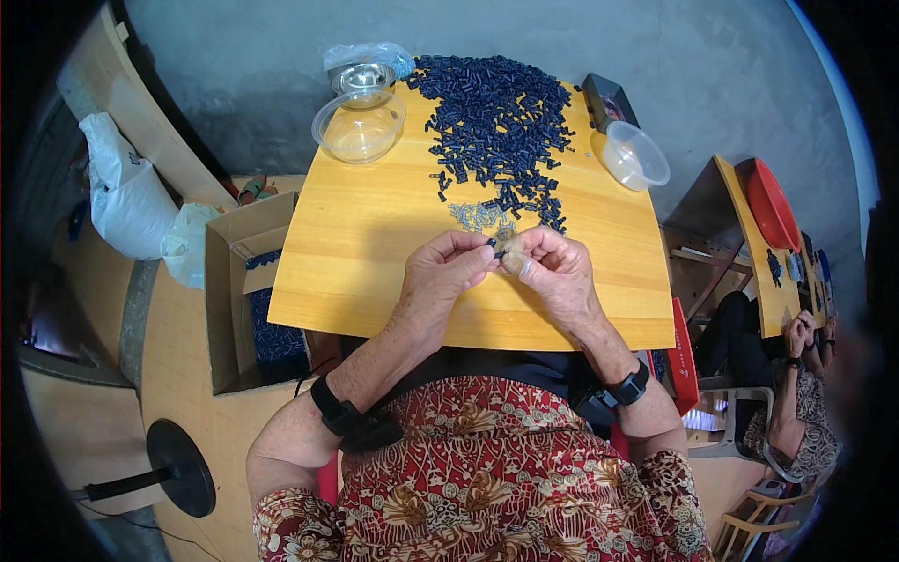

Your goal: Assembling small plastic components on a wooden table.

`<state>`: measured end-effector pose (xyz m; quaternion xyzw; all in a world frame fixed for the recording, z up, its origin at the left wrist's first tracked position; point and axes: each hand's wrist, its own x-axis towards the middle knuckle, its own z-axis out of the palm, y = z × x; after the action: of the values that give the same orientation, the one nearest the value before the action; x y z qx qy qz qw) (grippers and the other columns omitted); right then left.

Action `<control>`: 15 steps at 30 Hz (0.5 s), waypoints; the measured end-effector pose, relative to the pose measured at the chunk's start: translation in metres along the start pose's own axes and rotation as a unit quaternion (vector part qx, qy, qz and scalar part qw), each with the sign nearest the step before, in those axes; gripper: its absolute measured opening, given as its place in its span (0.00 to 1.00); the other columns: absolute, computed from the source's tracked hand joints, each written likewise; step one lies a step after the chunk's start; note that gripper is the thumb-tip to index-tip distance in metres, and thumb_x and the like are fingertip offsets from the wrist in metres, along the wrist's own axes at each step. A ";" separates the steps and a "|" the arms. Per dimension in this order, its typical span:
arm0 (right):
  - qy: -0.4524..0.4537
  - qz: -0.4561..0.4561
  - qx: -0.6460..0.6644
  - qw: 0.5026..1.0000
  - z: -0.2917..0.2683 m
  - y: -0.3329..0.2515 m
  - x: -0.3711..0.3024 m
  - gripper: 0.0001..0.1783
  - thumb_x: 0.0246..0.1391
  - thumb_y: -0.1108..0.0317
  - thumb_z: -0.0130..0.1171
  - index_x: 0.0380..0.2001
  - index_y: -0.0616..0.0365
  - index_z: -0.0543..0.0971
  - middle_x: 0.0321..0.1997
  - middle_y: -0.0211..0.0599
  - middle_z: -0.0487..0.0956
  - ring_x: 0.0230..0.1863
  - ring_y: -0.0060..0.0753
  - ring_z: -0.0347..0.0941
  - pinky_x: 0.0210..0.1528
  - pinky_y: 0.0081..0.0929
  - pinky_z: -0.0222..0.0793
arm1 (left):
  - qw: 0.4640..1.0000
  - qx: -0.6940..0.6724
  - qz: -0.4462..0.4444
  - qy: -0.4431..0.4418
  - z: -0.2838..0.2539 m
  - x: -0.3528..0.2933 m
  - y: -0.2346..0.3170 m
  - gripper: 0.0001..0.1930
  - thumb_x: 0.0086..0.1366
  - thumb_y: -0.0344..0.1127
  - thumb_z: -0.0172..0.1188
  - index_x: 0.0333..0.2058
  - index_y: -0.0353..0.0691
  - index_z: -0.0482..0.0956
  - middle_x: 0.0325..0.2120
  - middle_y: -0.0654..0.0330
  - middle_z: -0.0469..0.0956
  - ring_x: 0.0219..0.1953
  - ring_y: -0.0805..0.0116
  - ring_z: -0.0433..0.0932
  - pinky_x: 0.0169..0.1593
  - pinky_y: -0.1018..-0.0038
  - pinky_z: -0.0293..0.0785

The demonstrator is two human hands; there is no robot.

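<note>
Over the near half of the yellow wooden table (356, 253), my two hands meet fingertip to fingertip. My left hand (448, 272) is closed, pinching a small dark blue plastic piece (492, 243) between thumb and forefinger. My right hand (558, 272) is also closed, its fingertips against the left ones; pale coverings show on some of its fingers, and what they pinch is too small to make out. Just beyond the fingertips lies a small heap of grey pieces (478, 216). Behind it spreads a large pile of dark blue plastic pieces (501, 112), reaching the table's far edge.
Clear plastic bowls stand far left (359, 140) and far right (635, 157), near a metal bowl (363, 77) and a dark box (609, 101). A cardboard box (229, 309) holds blue pieces at left. Another person (796, 412) sits right, by a table with a red basin (773, 208).
</note>
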<state>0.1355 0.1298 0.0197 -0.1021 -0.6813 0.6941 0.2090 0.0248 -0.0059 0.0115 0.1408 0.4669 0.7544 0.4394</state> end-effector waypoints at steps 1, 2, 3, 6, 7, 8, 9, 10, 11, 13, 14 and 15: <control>-0.001 -0.003 0.009 1.000 0.000 -0.001 0.000 0.05 0.54 0.76 0.60 0.35 0.63 0.76 0.32 0.26 0.78 0.34 0.13 0.72 0.39 0.13 0.69 | 1.000 0.000 0.000 0.000 0.000 0.000 0.000 0.09 0.60 0.31 0.62 0.39 0.39 0.77 0.35 0.64 0.77 0.37 0.75 0.78 0.42 0.82 0.75; -0.001 -0.003 0.009 1.000 0.001 0.000 0.000 0.05 0.54 0.76 0.60 0.35 0.63 0.76 0.32 0.26 0.78 0.34 0.13 0.72 0.39 0.13 0.69 | 1.000 0.000 0.001 0.000 0.000 0.000 0.000 0.09 0.60 0.31 0.62 0.39 0.39 0.77 0.35 0.64 0.77 0.37 0.75 0.78 0.42 0.82 0.75; -0.003 -0.005 0.009 1.000 0.001 0.000 0.000 0.05 0.54 0.76 0.60 0.35 0.63 0.76 0.33 0.26 0.78 0.34 0.13 0.72 0.39 0.13 0.69 | 1.000 0.001 0.002 -0.001 -0.001 0.000 0.000 0.09 0.60 0.31 0.62 0.39 0.39 0.77 0.35 0.64 0.77 0.37 0.75 0.78 0.42 0.83 0.75; -0.007 -0.002 0.005 1.000 0.001 -0.001 0.000 0.05 0.55 0.75 0.59 0.35 0.63 0.76 0.33 0.27 0.78 0.34 0.13 0.72 0.39 0.13 0.69 | 1.000 0.003 0.010 0.000 -0.002 0.000 -0.002 0.08 0.60 0.31 0.62 0.38 0.39 0.77 0.34 0.64 0.77 0.37 0.75 0.78 0.42 0.83 0.75; -0.009 0.003 0.002 1.000 0.002 -0.002 0.000 0.05 0.55 0.75 0.59 0.36 0.64 0.76 0.33 0.27 0.78 0.35 0.13 0.72 0.39 0.13 0.69 | 1.000 0.003 0.010 -0.001 -0.002 0.000 -0.002 0.08 0.60 0.31 0.62 0.38 0.39 0.77 0.34 0.64 0.77 0.37 0.75 0.78 0.42 0.83 0.75; -0.009 0.003 0.002 1.000 0.001 -0.002 0.000 0.05 0.55 0.75 0.59 0.36 0.64 0.76 0.33 0.27 0.78 0.35 0.13 0.72 0.39 0.13 0.69 | 1.000 0.005 0.008 0.003 -0.001 0.000 -0.001 0.08 0.60 0.31 0.62 0.38 0.39 0.77 0.34 0.64 0.77 0.37 0.76 0.77 0.42 0.83 0.75; -0.012 0.012 0.001 1.000 0.000 -0.003 0.000 0.06 0.55 0.75 0.59 0.36 0.63 0.76 0.33 0.27 0.78 0.35 0.14 0.72 0.39 0.14 0.69 | 1.000 0.007 0.006 0.006 -0.001 0.000 -0.001 0.08 0.60 0.31 0.62 0.38 0.39 0.77 0.34 0.64 0.77 0.37 0.76 0.77 0.42 0.83 0.75; -0.015 0.021 0.001 1.000 0.000 -0.003 0.000 0.06 0.55 0.75 0.59 0.36 0.63 0.76 0.34 0.27 0.79 0.35 0.14 0.72 0.40 0.14 0.69 | 1.000 0.007 0.006 0.006 0.000 0.000 0.000 0.08 0.60 0.31 0.62 0.38 0.39 0.77 0.34 0.64 0.77 0.37 0.76 0.77 0.42 0.83 0.75; -0.015 0.021 0.001 1.000 -0.001 -0.003 0.000 0.06 0.55 0.75 0.59 0.36 0.63 0.76 0.34 0.27 0.79 0.35 0.14 0.72 0.40 0.14 0.69 | 1.000 0.007 0.003 0.007 0.000 -0.001 0.001 0.08 0.60 0.31 0.62 0.38 0.39 0.77 0.34 0.64 0.77 0.37 0.76 0.77 0.42 0.83 0.75; -0.018 0.025 0.004 1.000 -0.002 -0.002 0.001 0.06 0.55 0.75 0.59 0.37 0.63 0.76 0.34 0.27 0.78 0.35 0.14 0.72 0.40 0.14 0.69 | 1.000 0.008 0.001 0.008 0.001 -0.001 0.002 0.08 0.60 0.31 0.62 0.39 0.39 0.77 0.34 0.64 0.77 0.37 0.76 0.77 0.42 0.83 0.75; -0.018 0.025 0.004 1.000 -0.002 -0.001 0.001 0.06 0.55 0.75 0.59 0.37 0.63 0.76 0.34 0.27 0.78 0.35 0.14 0.72 0.40 0.14 0.69 | 1.000 0.011 0.001 0.009 0.000 -0.001 0.002 0.09 0.60 0.31 0.62 0.39 0.39 0.77 0.34 0.64 0.77 0.37 0.76 0.77 0.42 0.83 0.75; -0.021 0.010 0.002 1.000 -0.001 0.000 0.000 0.06 0.55 0.75 0.59 0.36 0.63 0.76 0.34 0.27 0.78 0.35 0.14 0.72 0.40 0.14 0.69 | 1.000 0.013 0.002 0.011 0.000 -0.001 0.002 0.09 0.60 0.31 0.62 0.39 0.38 0.77 0.34 0.64 0.77 0.37 0.76 0.77 0.42 0.83 0.74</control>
<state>0.1357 0.1313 0.0198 -0.0941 -0.6829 0.6997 0.1876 0.0245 -0.0066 0.0133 0.1395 0.4811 0.7506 0.4310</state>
